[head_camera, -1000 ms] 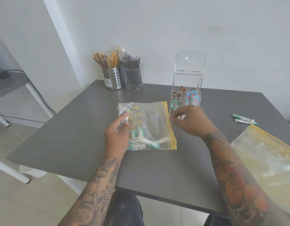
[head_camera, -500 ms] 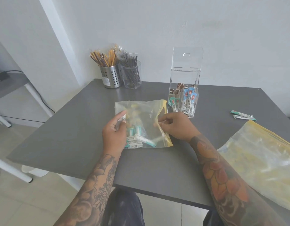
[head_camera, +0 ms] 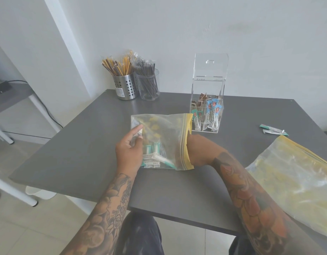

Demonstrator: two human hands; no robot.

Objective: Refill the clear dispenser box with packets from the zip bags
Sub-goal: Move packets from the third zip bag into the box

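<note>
On the grey worktop (head_camera: 81, 155), in front of the clear dispenser box (head_camera: 207, 100), lies a small zip bag (head_camera: 164, 137) with its yellow-edged mouth turned toward the box side. The left hand (head_camera: 130, 151) rests on the end of this bag farthest from the box; its fingers (head_camera: 137, 128) are extended and only slightly bent, pressing the plastic flat against the worktop rather than curling round it. The right hand (head_camera: 195, 150) is pushed into the bag's mouth just in front of the box; the back of the hand and wrist show outside the yellow strip, while the fingers are inside the film and too blurred to tell whether they are apart, together or clamped on anything. Inside the bag, teal-and-white packets (head_camera: 155, 159) lie near the left hand, with yellowish packets farther in.

The dispenser box stands upright with its hinged lid raised; its compartments hold brown, blue and teal packets standing on end. To the right of the box, well apart, two loose teal packets (head_camera: 273, 129) lie on the worktop. Nearer the viewer from these, a large zip bag (head_camera: 291, 181) lies flat. To the left of the box, against the wall, a perforated steel cup (head_camera: 125, 87) and a clear cup (head_camera: 148, 87) stand touching, both holding sticks.
</note>
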